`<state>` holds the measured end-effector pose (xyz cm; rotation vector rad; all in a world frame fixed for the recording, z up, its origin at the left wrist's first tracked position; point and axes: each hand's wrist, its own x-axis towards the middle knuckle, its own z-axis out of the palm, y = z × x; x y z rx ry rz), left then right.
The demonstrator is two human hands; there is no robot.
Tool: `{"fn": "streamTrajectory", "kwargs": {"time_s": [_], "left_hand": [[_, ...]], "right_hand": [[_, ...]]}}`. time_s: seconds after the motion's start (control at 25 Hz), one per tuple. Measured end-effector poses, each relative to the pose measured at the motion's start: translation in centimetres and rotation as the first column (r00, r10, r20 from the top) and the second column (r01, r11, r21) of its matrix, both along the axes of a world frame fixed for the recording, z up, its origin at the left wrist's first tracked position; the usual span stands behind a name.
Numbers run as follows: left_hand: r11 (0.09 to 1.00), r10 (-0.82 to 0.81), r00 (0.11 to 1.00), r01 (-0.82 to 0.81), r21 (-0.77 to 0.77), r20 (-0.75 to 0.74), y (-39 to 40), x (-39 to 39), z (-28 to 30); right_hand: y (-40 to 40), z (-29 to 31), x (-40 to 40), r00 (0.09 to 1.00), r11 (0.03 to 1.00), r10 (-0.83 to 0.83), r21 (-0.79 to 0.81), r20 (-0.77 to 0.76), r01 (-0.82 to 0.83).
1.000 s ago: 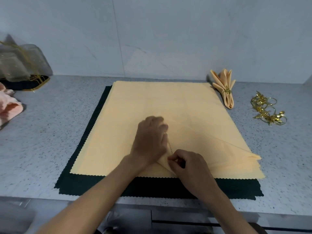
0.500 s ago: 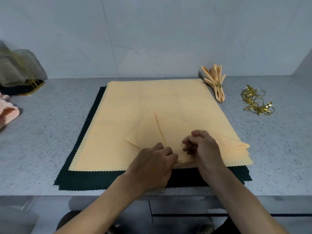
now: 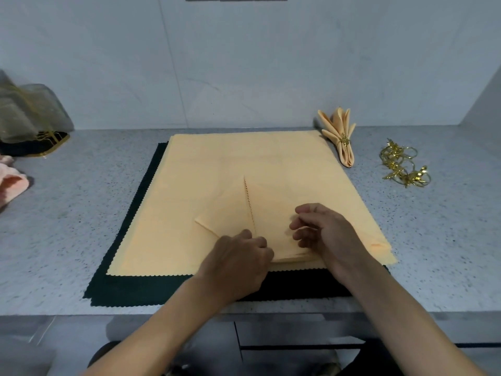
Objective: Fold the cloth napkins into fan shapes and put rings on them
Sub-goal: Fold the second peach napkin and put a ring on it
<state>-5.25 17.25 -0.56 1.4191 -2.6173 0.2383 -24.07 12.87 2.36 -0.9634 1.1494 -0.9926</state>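
Napkin (image 3: 238, 210), peach with scalloped edges, lies part-folded into a point on the napkin stack (image 3: 271, 158) near the worktop (image 3: 108, 185) front edge. Left hand (image 3: 238, 261) pinches its near fold; right hand (image 3: 322, 232) hovers, fingers loosely curled, holding nothing. Finished fan (image 3: 339, 137) and gold rings (image 3: 404, 164) sit back right.

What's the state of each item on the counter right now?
top napkin: partly folded, two flaps meeting at a seam
napkin stack: flat on dark cloths
finished napkin: fanned, ringed
loose rings: piled, unused
left hand: curled, pressing the fold
right hand: fingers curled over the right flap, grip unclear
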Motion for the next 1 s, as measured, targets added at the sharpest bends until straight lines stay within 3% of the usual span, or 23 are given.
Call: {"fn": "streamTrajectory", "kwargs": {"time_s": [0.08,0.12,0.16,0.2,0.24,0.28,0.36,0.44,0.48,0.56,0.68,0.76,0.8,0.92,1.0], "left_hand": [[0.999,0.015,0.999,-0.017,-0.038,-0.046,0.2,2.9,-0.3],[0.998,0.024,0.997,-0.028,-0.057,-0.073,0.4,4.5,-0.7],[0.998,0.028,0.995,-0.034,-0.060,-0.093,0.8,5.7,-1.1],[0.998,0.027,0.992,-0.033,-0.045,-0.120,1.4,6.6,-1.4],[0.999,0.030,0.989,-0.033,-0.022,-0.147,1.8,7.0,-1.5],[0.999,0.028,0.985,-0.033,-0.023,-0.168,2.2,7.1,-1.6],[0.998,0.016,0.983,-0.029,-0.064,-0.184,2.6,6.9,-2.0],[0.997,0.013,0.976,-0.029,-0.067,-0.215,2.6,7.0,-2.2],[0.997,0.009,0.972,-0.027,-0.073,-0.235,2.6,7.2,-2.4],[0.994,0.004,0.967,-0.031,-0.102,-0.254,2.7,7.5,-2.8],[0.990,0.023,0.963,-0.060,-0.129,-0.269,2.9,7.0,-3.1],[0.988,0.045,0.955,-0.085,-0.128,-0.293,3.0,6.8,-3.1],[0.988,0.057,0.948,-0.099,-0.122,-0.312,3.1,6.7,-3.0],[0.979,0.133,0.905,-0.183,-0.086,-0.403,3.3,6.1,-3.2],[0.955,0.240,0.848,-0.293,-0.040,-0.472,3.2,5.3,-3.1]], "right_hand": [[0.2,0.8,-1.3,0.928,0.976,0.076,-0.164,-0.365,-0.145],[0.2,0.9,-2.1,0.790,0.948,0.088,-0.193,-0.606,-0.254],[0.2,0.9,-2.8,0.591,0.920,0.104,-0.147,-0.800,-0.362],[0.5,0.8,-3.3,0.400,0.905,0.128,-0.059,-0.907,-0.422],[0.8,0.8,-3.6,0.289,0.896,0.160,0.016,-0.944,-0.444],[1.2,0.8,-3.8,0.244,0.887,0.207,0.077,-0.947,-0.455],[2.1,1.2,-3.9,0.230,0.859,0.295,0.152,-0.927,-0.489],[2.4,1.5,-4.2,0.256,0.839,0.374,0.208,-0.891,-0.503],[2.2,1.5,-4.5,0.315,0.836,0.420,0.228,-0.851,-0.500],[1.5,1.4,-5.2,0.532,0.845,0.476,0.196,-0.700,-0.498],[-0.2,1.6,-6.1,0.836,0.874,0.486,0.118,-0.256,-0.472],[-1.5,1.7,-5.7,0.904,0.896,0.425,0.126,0.033,-0.426],[-2.4,1.7,-5.1,0.911,0.905,0.403,0.112,0.083,-0.410],[-5.2,1.3,-1.5,0.931,0.934,0.356,0.025,-0.076,-0.356],[-7.0,0.5,1.4,0.941,0.970,0.226,-0.031,-0.252,-0.241]]}}
